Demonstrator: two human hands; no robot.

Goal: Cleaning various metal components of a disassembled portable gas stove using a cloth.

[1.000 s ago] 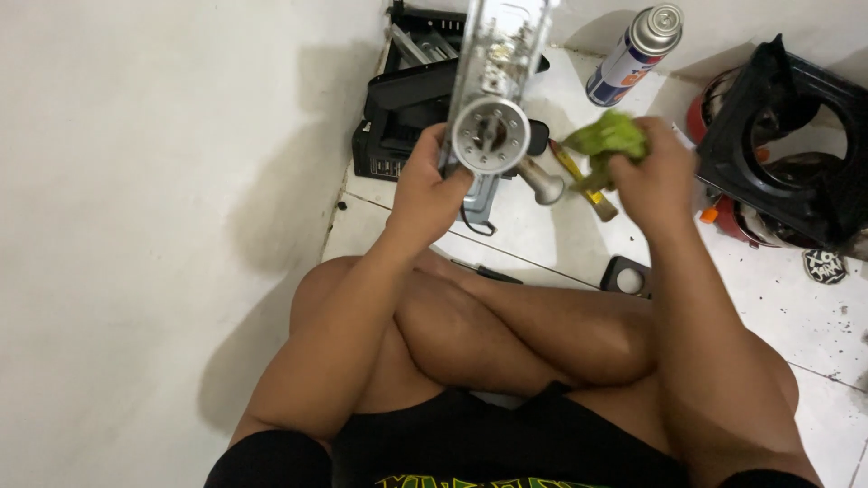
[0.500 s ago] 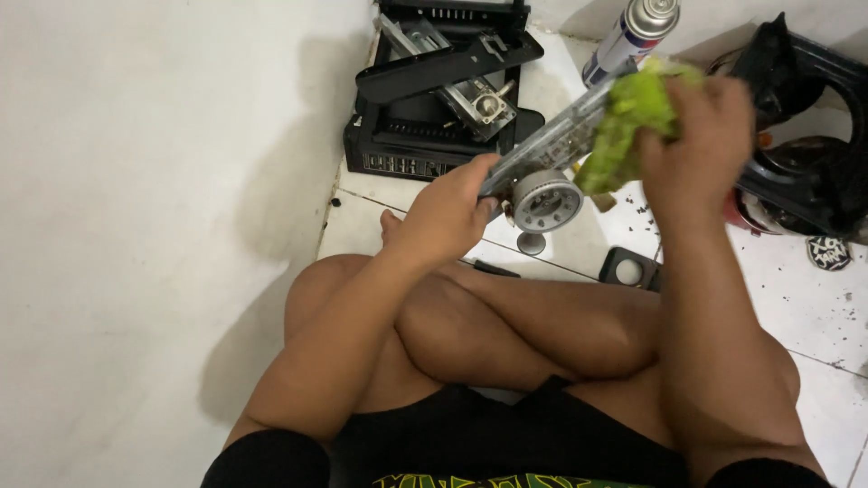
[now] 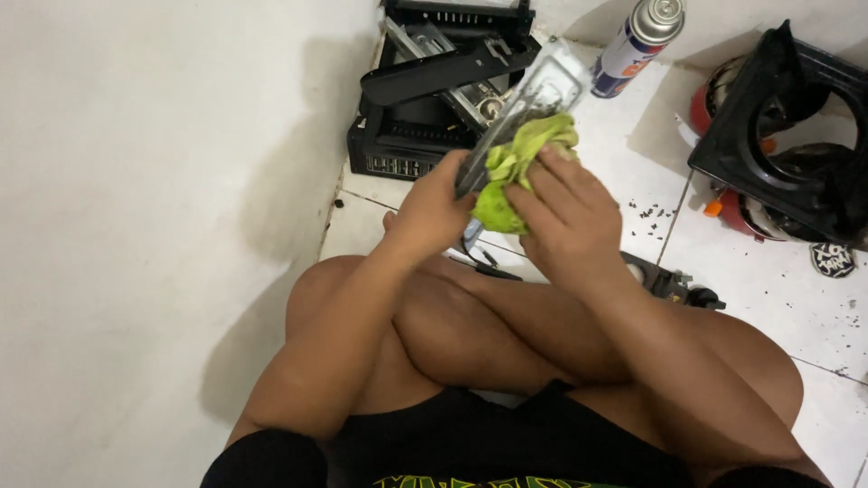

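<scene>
Since a second ago I have swung the metal burner assembly (image 3: 520,117) from standing upright, its round end facing me, to lying slanted away from me. My green rag (image 3: 517,167), which hung off to the side before, is now pressed right onto the metal.

My left hand (image 3: 432,212) is closed around the lower end of the assembly, fingers wrapped tight on it. The part rises from that grip toward the far right, its upper end just short of the spray can (image 3: 638,41). My right hand (image 3: 565,221) is curled over the rag, fingers together and pushing the bunched cloth against the middle of the assembly, so it is clamped on the rag and touches the metal through it.

All this hovers above the white tiled floor (image 3: 768,280), over my crossed legs. Behind the assembly, against the far wall, sits the opened black stove body (image 3: 425,136) with a black bar lying across it. At the right edge of the floor stands a black frame with a round opening (image 3: 796,136), red parts beneath it. A small black piece (image 3: 669,282) lies on the tiles just beside my right forearm.
</scene>
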